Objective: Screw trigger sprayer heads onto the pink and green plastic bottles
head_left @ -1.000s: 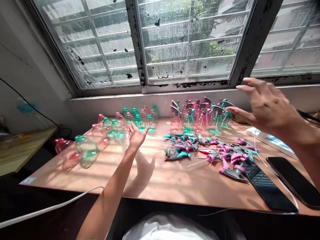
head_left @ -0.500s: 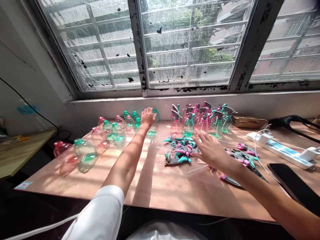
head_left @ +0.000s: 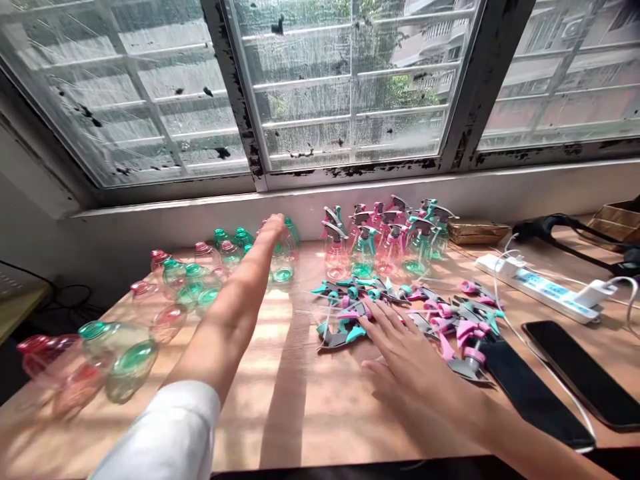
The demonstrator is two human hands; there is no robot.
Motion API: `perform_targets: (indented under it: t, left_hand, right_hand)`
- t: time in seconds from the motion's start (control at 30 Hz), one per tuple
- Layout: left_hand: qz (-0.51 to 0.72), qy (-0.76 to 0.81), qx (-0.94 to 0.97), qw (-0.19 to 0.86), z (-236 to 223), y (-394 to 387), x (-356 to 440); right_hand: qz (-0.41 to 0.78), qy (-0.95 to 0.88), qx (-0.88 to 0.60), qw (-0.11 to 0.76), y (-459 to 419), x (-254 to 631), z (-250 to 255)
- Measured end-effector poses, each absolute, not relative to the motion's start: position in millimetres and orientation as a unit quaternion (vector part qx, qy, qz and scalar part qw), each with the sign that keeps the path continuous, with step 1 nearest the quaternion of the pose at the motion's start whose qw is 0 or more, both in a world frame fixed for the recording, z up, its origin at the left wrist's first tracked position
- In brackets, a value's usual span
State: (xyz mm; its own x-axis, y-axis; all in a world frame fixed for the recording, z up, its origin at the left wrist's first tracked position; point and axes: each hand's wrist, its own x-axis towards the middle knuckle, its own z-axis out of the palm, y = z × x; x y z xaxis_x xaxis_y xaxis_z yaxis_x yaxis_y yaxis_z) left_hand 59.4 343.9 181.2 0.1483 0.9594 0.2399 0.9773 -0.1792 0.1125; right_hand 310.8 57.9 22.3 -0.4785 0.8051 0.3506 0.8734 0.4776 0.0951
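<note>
My left hand reaches to the back of the table among the clear bottles; its fingers are turned away from me and hidden. Just under it stands a green bottle. Whether the hand touches a bottle I cannot see. My right hand is open, palm down and fingers spread, beside a pile of pink, teal and grey spray trigger heads. Nothing shows in its grasp. Behind the pile stand several spray bottles with triggers fitted.
Several open pink and green bottles spread over the table's left side. On the right lie two dark phones, a white power strip with cables, a brown packet and a black strap. A window ledge runs behind.
The view has shifted closer to the table and to the right. My right hand has come down and nearer, uncovering more trigger heads. The left hand's fingers have dropped out of sight.
</note>
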Motion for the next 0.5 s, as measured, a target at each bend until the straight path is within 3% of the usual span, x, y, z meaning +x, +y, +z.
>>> perform_targets:
  t: [0.3, 0.4, 0.5]
  left_hand:
    - [-0.170, -0.659, -0.732, 0.014, 266, 280, 24]
    - [-0.160, -0.643, -0.749, -0.011, 255, 231, 7]
    - [-0.112, -0.594, -0.793, -0.077, 215, 182, 7]
  right_hand:
    - [-0.065, -0.809, -0.571, 0.121, 56, 322, 4]
    - [-0.048, -0.798, -0.587, 0.129, 59, 313, -2]
    - [-0.037, -0.787, -0.599, 0.145, 64, 302, -6]
